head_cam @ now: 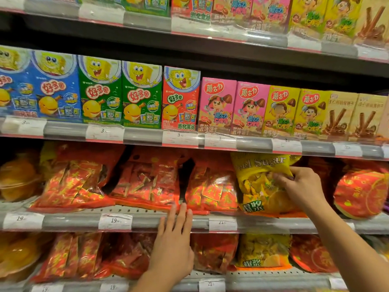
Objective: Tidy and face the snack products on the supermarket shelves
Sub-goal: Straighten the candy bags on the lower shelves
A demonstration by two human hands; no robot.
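Shelves (147, 223) of snacks fill the view, and the work looks only partly done. On the shelf above, the boxes (181, 98) stand upright in a straight row with their fronts forward, so that row seems already in order. On the middle shelf the red bags (147, 182) lean back and lie a little unevenly, with a dark gap between two of them; these probably need to be pulled forward. The right hand (301, 186) pinches the front of the yellow bag (263, 186), which stands on the middle shelf between red bags, its top against the shelf edge above. The left hand (174, 239) is flat, fingers straight, holding nothing, with its fingertips at the front rail of the middle shelf. The lower shelf also looks untidy.
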